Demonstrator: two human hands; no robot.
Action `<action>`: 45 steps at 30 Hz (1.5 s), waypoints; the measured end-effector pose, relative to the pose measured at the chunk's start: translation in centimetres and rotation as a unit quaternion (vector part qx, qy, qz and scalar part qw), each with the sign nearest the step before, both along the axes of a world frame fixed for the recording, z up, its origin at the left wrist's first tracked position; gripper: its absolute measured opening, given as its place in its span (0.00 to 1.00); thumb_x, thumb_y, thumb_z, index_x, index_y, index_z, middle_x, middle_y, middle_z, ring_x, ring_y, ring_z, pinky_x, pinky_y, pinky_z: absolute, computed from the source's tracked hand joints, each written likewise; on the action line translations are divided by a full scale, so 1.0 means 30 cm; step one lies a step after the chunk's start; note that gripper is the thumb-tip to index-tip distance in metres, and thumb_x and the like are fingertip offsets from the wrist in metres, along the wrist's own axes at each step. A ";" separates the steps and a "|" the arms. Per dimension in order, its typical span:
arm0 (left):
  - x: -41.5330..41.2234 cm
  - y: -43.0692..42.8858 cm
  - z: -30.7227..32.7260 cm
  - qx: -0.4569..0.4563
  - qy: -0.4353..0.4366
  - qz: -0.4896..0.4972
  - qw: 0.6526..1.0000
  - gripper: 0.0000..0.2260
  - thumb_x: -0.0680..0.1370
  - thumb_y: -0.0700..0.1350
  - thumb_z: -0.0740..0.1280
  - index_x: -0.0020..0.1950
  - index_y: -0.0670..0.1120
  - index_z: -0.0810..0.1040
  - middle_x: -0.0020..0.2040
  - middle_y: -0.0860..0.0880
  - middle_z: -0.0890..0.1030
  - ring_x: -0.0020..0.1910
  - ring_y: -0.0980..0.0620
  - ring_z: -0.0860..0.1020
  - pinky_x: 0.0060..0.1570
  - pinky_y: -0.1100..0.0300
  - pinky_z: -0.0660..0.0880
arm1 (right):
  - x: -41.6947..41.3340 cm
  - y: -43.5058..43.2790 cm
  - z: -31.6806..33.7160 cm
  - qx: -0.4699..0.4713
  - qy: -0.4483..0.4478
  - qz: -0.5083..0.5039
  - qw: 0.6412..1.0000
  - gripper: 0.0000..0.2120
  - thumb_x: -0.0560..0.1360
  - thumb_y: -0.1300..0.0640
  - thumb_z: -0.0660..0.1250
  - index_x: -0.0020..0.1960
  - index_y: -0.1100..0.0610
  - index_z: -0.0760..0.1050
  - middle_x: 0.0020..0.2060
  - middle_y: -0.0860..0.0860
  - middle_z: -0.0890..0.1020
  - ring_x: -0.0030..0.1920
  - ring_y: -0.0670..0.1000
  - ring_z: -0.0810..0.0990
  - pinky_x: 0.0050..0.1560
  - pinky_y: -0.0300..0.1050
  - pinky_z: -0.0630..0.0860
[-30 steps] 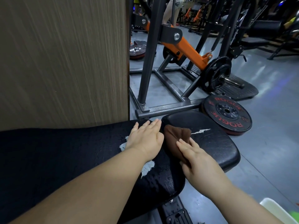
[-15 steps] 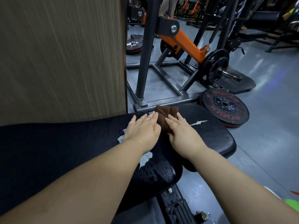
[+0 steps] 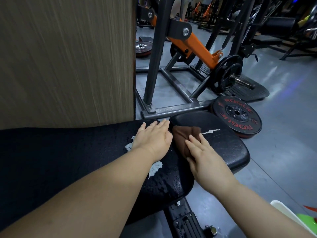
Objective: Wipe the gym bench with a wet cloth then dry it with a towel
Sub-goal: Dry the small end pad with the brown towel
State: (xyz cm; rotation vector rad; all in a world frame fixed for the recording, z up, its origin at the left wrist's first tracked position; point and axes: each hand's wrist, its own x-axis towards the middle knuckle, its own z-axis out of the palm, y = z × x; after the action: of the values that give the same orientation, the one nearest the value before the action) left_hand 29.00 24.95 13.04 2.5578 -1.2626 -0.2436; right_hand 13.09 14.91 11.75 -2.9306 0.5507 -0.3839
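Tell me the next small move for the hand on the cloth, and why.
Probably slide the right hand and the cloth rightward across the seat pad, past the tear. The cloth sits at that pad's left edge, by the gap, so most of the pad lies beyond it. The left hand rests flat on the back pad.

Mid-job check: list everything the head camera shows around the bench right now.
bench: one, black, two torn pads, across the foreground
cloth: one, brown, on the seat pad by the gap between the pads
Rogue plate: one, black with red lettering, on the floor beyond the seat
loaded plate: one, black, on the machine's sleeve
machine: one, dark frame with orange arm, behind the bench
far plate: one, dark, silver hub, on the floor further back
panel: one, brown wood-grain, upper left
tub: one, white, lower right corner
left hand: flat on the back pad
right hand: fingers flat on the cloth
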 end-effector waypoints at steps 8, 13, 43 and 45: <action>0.002 0.000 -0.005 0.004 0.003 0.009 1.000 0.23 0.84 0.52 0.41 0.80 0.53 0.49 0.79 0.59 0.50 0.78 0.58 0.49 0.76 0.52 0.44 | 0.210 -0.042 0.045 0.038 0.057 -0.009 0.998 0.25 0.80 0.60 0.57 0.76 0.57 0.59 0.76 0.52 0.59 0.77 0.57 0.48 0.76 0.51 0.49; -0.002 0.008 -0.010 0.001 0.001 -0.008 1.000 0.22 0.84 0.51 0.40 0.79 0.56 0.51 0.78 0.58 0.58 0.78 0.57 0.51 0.76 0.52 0.44 | 0.050 -0.003 0.026 0.042 0.019 0.012 0.999 0.26 0.78 0.61 0.61 0.75 0.57 0.62 0.74 0.51 0.64 0.77 0.56 0.55 0.73 0.43 0.53; -0.011 0.003 -0.005 -0.008 0.000 -0.001 1.000 0.23 0.84 0.54 0.40 0.79 0.54 0.52 0.78 0.56 0.60 0.77 0.57 0.53 0.76 0.53 0.44 | -0.189 0.046 -0.050 -0.005 -0.016 0.015 1.000 0.31 0.66 0.66 0.75 0.68 0.60 0.72 0.67 0.53 0.74 0.72 0.57 0.64 0.71 0.48 0.62; -0.009 0.002 -0.007 -0.004 -0.004 -0.004 1.000 0.23 0.84 0.54 0.40 0.79 0.54 0.52 0.78 0.56 0.60 0.77 0.57 0.53 0.76 0.52 0.44 | -0.200 0.048 -0.063 -0.008 -0.015 0.016 1.000 0.32 0.67 0.65 0.75 0.69 0.60 0.71 0.69 0.53 0.72 0.73 0.56 0.62 0.71 0.50 0.62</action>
State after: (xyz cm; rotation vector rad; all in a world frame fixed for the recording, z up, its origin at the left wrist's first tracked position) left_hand 28.74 25.01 12.84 2.5512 -1.2734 -0.2294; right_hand 7.10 16.35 9.86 -2.9391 0.4981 -0.4293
